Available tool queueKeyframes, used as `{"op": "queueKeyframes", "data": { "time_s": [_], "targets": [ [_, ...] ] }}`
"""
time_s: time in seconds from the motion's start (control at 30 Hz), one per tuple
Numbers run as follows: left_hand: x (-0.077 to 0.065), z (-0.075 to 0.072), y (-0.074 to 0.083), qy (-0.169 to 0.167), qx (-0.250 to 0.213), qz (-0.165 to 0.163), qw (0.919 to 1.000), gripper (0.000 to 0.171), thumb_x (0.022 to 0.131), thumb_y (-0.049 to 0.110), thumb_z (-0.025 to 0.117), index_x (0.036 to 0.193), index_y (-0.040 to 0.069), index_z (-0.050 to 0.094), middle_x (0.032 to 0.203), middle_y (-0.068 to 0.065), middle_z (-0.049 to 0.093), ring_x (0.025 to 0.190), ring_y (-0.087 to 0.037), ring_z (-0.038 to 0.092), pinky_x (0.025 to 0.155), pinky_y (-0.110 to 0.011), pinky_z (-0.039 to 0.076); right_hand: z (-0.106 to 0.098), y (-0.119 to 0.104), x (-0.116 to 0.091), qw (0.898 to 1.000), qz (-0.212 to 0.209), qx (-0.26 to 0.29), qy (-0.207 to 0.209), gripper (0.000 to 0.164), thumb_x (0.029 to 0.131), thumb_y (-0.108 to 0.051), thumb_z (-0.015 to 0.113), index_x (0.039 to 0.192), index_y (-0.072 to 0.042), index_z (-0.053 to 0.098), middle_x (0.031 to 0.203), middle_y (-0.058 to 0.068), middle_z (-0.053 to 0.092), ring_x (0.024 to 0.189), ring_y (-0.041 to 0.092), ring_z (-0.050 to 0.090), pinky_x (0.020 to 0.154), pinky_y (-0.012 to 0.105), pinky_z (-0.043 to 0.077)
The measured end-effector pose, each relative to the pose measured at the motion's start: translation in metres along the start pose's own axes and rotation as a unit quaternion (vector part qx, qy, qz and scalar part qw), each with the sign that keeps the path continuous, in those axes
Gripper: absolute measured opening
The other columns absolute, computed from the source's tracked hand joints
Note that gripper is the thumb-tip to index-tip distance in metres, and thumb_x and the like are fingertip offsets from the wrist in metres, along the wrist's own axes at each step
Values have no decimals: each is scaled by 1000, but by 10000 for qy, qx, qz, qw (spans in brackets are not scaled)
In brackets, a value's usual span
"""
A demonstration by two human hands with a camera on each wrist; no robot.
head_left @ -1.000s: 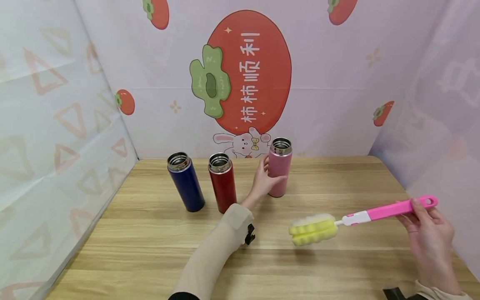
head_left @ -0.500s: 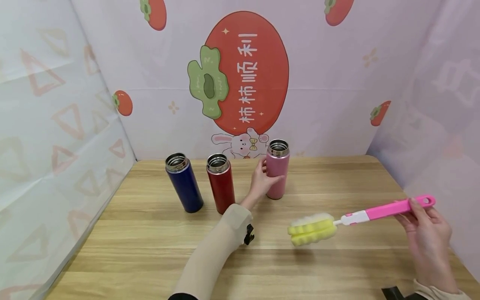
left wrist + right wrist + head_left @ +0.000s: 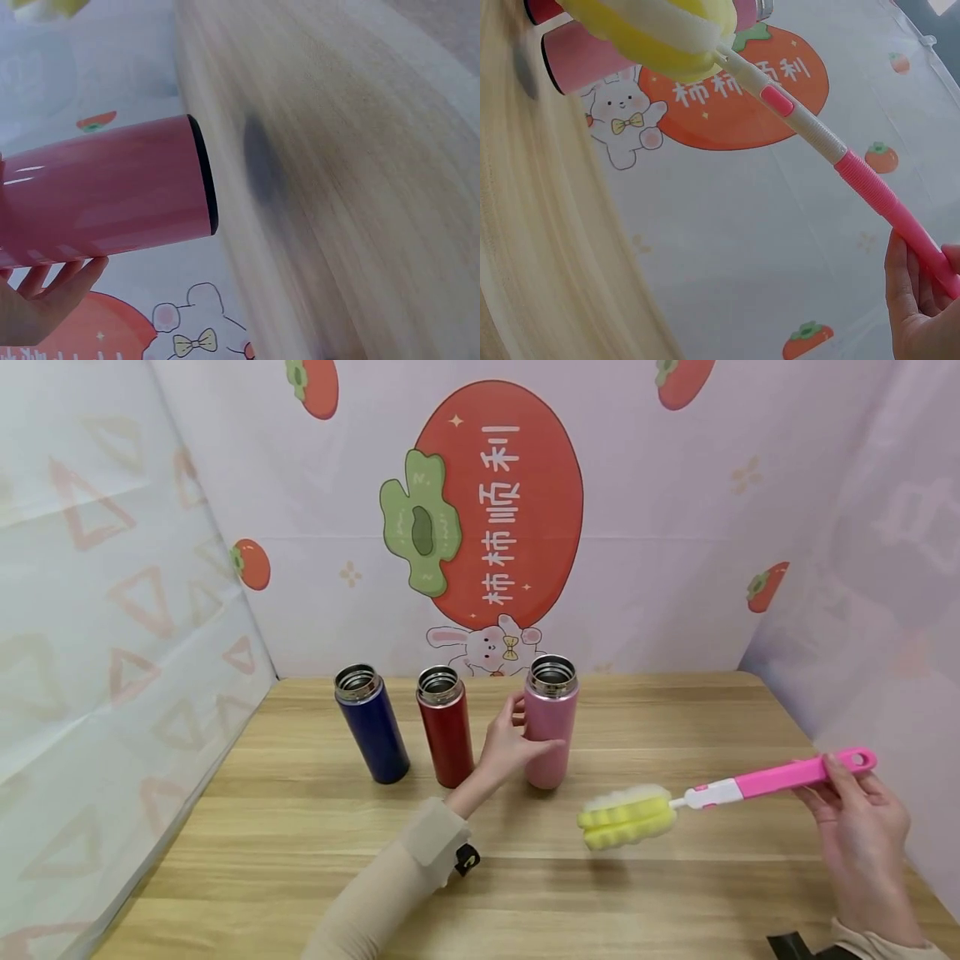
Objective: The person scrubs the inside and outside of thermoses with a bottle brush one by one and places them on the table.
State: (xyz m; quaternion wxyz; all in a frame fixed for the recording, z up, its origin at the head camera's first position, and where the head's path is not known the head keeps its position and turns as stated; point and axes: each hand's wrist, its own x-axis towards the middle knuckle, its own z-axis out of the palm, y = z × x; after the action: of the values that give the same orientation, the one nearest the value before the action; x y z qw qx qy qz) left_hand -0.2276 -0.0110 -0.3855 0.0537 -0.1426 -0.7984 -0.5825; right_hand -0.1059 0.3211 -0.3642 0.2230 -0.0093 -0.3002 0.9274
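Observation:
My left hand (image 3: 508, 742) grips a pink insulated bottle (image 3: 551, 731) by its side, thumb toward me. The bottle has no lid and stands roughly upright, its metal mouth facing up. In the left wrist view, a gap shows between the dark base of the pink bottle (image 3: 112, 195) and its shadow, so it is off the table. My right hand (image 3: 862, 835) pinches the end of a bottle brush (image 3: 716, 792) by its pink handle. The yellow and white sponge head (image 3: 628, 818) points left, above the table and apart from the bottle.
A red lidless bottle (image 3: 447, 735) stands just left of my left hand, with a blue lidless bottle (image 3: 375, 731) further left. All are on a wooden table (image 3: 660, 902). Printed cloth (image 3: 645, 527) walls the back and sides.
My left hand has drawn the pink bottle toward me and slightly left, lifting it off the table. The right hand and bottle brush have stayed nearly still.

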Motion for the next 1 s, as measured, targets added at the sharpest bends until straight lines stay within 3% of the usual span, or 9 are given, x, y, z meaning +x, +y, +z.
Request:
{"op": "queueKeyframes", "data": {
  "time_s": [0.37,0.47,0.6,0.77,1.0],
  "targets": [
    [-36,-24,7,-392,-50,331,9987,74,62,20,80,123,11,39,111,-9,53,94,-24,55,73,-29,49,4,0,2,9997,199,103,-51,15,86,6,47,94,10,59,77,20,62,70,28,64,66,35,51],
    [-49,-31,17,-494,-36,330,9982,72,64,14,79,122,7,38,111,-12,53,94,-26,56,74,-32,49,4,0,2,9998,160,115,-44,15,86,6,47,93,11,59,77,20,62,69,29,64,65,36,51],
    [-62,-36,15,-466,-78,355,9983,72,63,13,80,122,8,39,111,-10,53,94,-25,56,75,-33,49,6,0,2,9998,133,110,-79,16,86,7,46,94,11,59,77,20,61,69,29,64,65,36,51],
    [-74,-41,2,-483,-151,445,9977,75,59,19,82,121,13,40,111,-3,53,96,-23,53,76,-34,49,8,2,2,9992,185,283,-226,16,87,9,44,94,12,58,76,21,60,70,31,64,66,37,51],
    [-90,-49,-1,-600,-82,343,9976,74,60,19,82,120,12,40,112,-4,53,96,-24,53,75,-27,48,13,3,4,9986,214,275,-404,16,87,9,43,92,13,58,76,22,60,71,31,64,68,37,50]
  ]
}}
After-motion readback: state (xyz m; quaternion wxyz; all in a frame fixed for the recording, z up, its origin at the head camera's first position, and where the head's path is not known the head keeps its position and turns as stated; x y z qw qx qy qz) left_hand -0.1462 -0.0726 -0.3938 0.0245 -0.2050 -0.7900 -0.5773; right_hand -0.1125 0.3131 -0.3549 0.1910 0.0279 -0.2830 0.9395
